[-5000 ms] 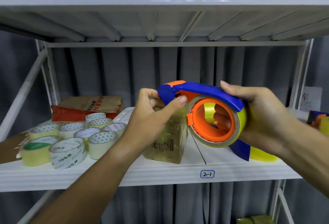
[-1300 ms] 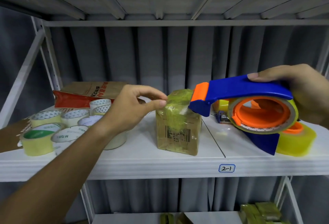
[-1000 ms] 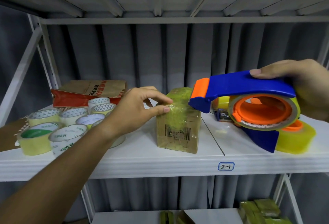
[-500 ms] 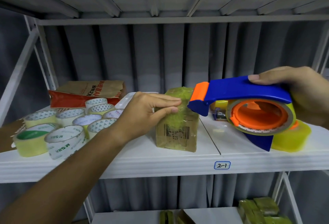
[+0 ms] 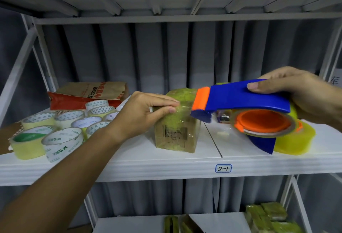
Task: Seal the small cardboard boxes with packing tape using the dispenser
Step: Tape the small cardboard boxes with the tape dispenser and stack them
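A small cardboard box (image 5: 175, 134), wrapped in yellowish clear tape and showing a barcode on its front, stands on the white shelf (image 5: 148, 162). My left hand (image 5: 142, 116) grips its upper left corner, fingers over the top and thumb on the front face. My right hand (image 5: 303, 96) grips the blue and orange tape dispenser (image 5: 242, 107) by its handle, thumb on top. The dispenser's orange-edged nose sits at the box's upper right edge. A tape roll is loaded on its orange hub.
Several tape rolls (image 5: 61, 133) crowd the shelf's left part, with a brown and red paper bag (image 5: 87, 94) behind them. A yellow tape roll (image 5: 296, 140) lies under the dispenser at right. Taped boxes (image 5: 268, 218) sit on the lower shelf. A label reads 2-1 (image 5: 223, 168).
My left hand has closed down over the box's top left corner, thumb now flat on the front. The dispenser has tilted nose-down a little at the box's right edge.
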`<state>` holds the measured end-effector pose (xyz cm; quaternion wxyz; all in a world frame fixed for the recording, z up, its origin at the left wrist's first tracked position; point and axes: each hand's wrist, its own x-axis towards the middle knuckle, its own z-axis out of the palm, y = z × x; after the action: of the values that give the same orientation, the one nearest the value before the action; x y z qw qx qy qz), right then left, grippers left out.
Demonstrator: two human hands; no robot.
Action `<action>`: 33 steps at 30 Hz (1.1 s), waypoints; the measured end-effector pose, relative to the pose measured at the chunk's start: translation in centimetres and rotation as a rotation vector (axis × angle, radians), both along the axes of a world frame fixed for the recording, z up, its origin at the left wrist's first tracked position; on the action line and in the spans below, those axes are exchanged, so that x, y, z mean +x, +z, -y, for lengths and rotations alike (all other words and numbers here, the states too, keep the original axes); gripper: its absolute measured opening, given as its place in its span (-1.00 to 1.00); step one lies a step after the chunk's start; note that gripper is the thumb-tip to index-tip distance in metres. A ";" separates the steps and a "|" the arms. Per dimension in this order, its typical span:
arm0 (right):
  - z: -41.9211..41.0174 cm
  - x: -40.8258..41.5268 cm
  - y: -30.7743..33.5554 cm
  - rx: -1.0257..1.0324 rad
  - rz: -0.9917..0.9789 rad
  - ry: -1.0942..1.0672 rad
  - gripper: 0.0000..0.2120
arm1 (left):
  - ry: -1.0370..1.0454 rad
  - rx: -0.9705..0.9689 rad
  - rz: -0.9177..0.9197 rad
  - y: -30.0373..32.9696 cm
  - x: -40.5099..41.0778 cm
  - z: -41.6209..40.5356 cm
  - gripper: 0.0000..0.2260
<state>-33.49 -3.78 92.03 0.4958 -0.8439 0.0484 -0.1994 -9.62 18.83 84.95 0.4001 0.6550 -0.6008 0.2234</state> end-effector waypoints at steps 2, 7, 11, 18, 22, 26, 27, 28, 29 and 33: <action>0.9 -0.8 0.3 0.008 0.026 -0.060 -0.16 | 0.018 -0.001 -0.014 0.0 0.2 -0.1 -0.82; 1.8 -1.5 0.1 0.016 -0.008 -0.053 -0.18 | 0.057 0.009 0.031 0.0 -0.3 0.2 -0.83; 1.5 -1.6 0.4 0.000 -0.035 0.002 -0.22 | 0.094 0.070 0.116 1.4 -1.2 0.3 -0.90; 1.3 -1.7 0.6 -0.088 -0.067 -0.019 -0.20 | 0.080 0.125 0.239 2.8 -3.0 2.1 -0.87; 1.5 -1.9 0.7 -0.123 -0.084 -0.060 -0.18 | 0.025 0.127 0.235 1.8 -3.4 2.9 -0.83; 1.7 -2.2 0.8 -0.136 -0.084 -0.099 -0.17 | 0.030 0.020 0.142 0.6 -3.2 3.4 -0.85; 1.8 -2.3 0.9 -0.139 -0.079 -0.107 -0.17 | 0.033 0.007 0.124 0.5 -3.2 3.5 -0.85; 1.8 -2.4 1.0 -0.140 -0.076 -0.105 -0.17 | 0.041 0.000 0.119 0.4 -3.1 3.6 -0.84; 1.8 -2.5 1.2 -0.141 -0.076 -0.099 -0.17 | 0.055 0.001 0.125 0.4 -3.1 3.7 -0.83; 1.5 -2.9 1.7 -0.167 -0.124 -0.078 -0.22 | 0.079 0.035 0.187 0.6 -3.3 4.1 -0.82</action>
<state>-36.35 -5.28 93.69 0.4117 -0.8904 0.0949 -0.1693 -12.89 14.72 85.60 0.3215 0.6615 -0.6130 0.2887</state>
